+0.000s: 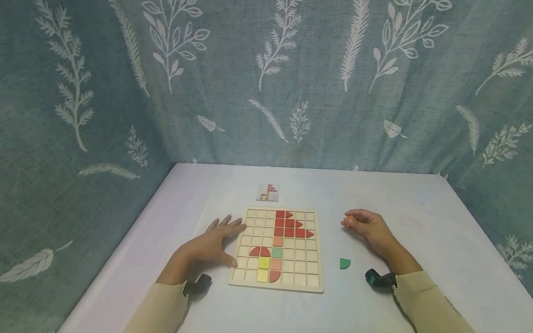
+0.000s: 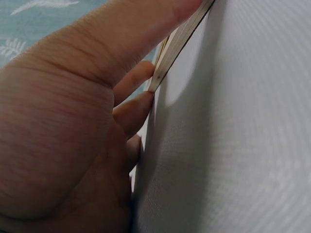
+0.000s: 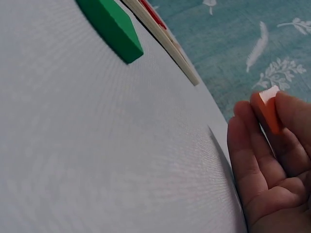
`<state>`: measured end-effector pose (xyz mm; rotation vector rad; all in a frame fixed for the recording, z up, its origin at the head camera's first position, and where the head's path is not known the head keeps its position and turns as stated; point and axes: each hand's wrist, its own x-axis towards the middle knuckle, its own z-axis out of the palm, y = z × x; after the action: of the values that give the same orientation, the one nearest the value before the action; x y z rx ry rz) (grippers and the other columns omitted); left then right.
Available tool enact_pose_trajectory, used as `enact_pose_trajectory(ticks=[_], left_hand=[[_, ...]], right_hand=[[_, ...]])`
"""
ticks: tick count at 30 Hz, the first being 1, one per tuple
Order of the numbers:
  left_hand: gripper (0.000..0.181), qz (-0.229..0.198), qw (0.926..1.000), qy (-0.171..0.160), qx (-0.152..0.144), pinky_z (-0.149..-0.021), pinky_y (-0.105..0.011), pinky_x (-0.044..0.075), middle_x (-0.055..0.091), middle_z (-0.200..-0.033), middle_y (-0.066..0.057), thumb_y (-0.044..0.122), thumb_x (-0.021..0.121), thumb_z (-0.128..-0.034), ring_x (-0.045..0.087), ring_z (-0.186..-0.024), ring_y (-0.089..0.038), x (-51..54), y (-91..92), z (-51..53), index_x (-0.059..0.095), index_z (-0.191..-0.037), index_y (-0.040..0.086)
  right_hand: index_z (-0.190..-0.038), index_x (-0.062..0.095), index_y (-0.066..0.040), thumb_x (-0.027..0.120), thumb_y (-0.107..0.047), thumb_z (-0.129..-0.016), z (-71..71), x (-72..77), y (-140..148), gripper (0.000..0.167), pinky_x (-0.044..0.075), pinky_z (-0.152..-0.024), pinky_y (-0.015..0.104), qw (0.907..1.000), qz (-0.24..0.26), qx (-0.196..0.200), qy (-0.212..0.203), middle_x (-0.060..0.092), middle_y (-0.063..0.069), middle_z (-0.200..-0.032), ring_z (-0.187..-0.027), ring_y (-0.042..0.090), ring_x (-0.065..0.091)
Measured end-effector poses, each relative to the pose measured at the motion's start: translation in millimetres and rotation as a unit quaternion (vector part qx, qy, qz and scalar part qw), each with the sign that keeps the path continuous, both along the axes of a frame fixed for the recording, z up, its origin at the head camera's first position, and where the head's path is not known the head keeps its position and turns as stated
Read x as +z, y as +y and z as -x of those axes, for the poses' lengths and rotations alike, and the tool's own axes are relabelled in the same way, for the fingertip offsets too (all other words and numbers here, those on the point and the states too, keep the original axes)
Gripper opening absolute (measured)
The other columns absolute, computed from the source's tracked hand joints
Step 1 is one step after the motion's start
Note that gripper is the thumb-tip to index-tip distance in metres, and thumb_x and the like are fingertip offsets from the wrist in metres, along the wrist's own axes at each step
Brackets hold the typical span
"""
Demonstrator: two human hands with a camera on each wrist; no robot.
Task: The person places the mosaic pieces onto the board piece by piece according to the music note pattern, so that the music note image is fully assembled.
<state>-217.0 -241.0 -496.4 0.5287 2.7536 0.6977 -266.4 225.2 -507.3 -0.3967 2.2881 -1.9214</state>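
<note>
A wooden grid board (image 1: 300, 268) lies on the white table, with red, orange, green and yellow pieces set in some of its squares. My left hand (image 1: 214, 243) rests at the board's left edge, fingers spread, its thumb and fingertips touching the rim. To the right of the board, my right hand (image 1: 370, 229) pinches a small orange block (image 3: 271, 109) between thumb and fingers. The block's full shape is partly hidden by the fingers. A green quarter-circle block (image 1: 344, 263) lies on the table between the board and my right wrist.
A small pattern card (image 1: 268, 192) lies behind the board, showing a similar coloured figure on a grid. The white table (image 1: 395, 199) meets a teal leaf-print curtain (image 1: 312, 129) at the back and left.
</note>
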Motion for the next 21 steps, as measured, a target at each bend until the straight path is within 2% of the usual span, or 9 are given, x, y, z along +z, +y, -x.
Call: enact_pose_trajectory(ticks=[4,8,15,21], left_hand=[[0.118,0.002,1.0,-0.002,-0.003,-0.117,-0.045,-0.008,0.022,-0.159,0.007,0.066,0.084,-0.0484,-0.004,-0.148,-0.019,0.0,-0.4,0.5,0.037,-0.151,0.029],[0.118,-0.002,1.0,-0.001,-0.007,-0.117,-0.046,-0.008,0.022,-0.159,0.007,0.066,0.084,-0.0488,-0.003,-0.148,-0.021,0.1,-1.2,0.4,0.038,-0.151,0.029],[0.12,-0.001,1.0,-0.004,-0.006,-0.117,-0.045,-0.008,0.021,-0.159,0.008,0.069,0.082,-0.0479,-0.004,-0.148,-0.019,0.1,-3.9,-0.7,0.037,-0.152,0.029],[0.12,-0.006,0.9999,0.002,-0.013,-0.117,-0.047,-0.008,0.021,-0.16,0.007,0.071,0.08,-0.0482,-0.004,-0.148,-0.02,-3.9,-3.0,-0.1,0.036,-0.152,0.03]], right_hand=[[-0.115,0.053,0.007,0.063,-0.022,-0.096,-0.4,-0.3,-0.1,0.036,0.053,-0.081,0.02,0.9999,-0.012,-0.009,-0.002,0.07,0.012,-0.109,-0.097,0.01,0.066],[-0.119,0.052,0.004,0.061,-0.025,-0.097,-0.7,0.1,-0.6,0.037,0.052,-0.079,0.02,0.9993,-0.034,-0.015,-0.002,0.069,0.013,-0.112,-0.096,0.009,0.065],[-0.119,0.063,0.0,0.065,-0.029,-0.095,-3.7,2.0,-4.5,0.038,0.051,-0.065,0.024,0.9941,-0.1,-0.042,0.002,0.067,0.009,-0.102,-0.083,0.015,0.058],[-0.112,0.066,0.001,0.068,-0.028,-0.092,-4.1,8.2,-7.6,0.035,0.048,-0.055,0.026,0.992,-0.114,-0.054,-0.002,0.064,0.008,-0.09,-0.07,0.017,0.052]])
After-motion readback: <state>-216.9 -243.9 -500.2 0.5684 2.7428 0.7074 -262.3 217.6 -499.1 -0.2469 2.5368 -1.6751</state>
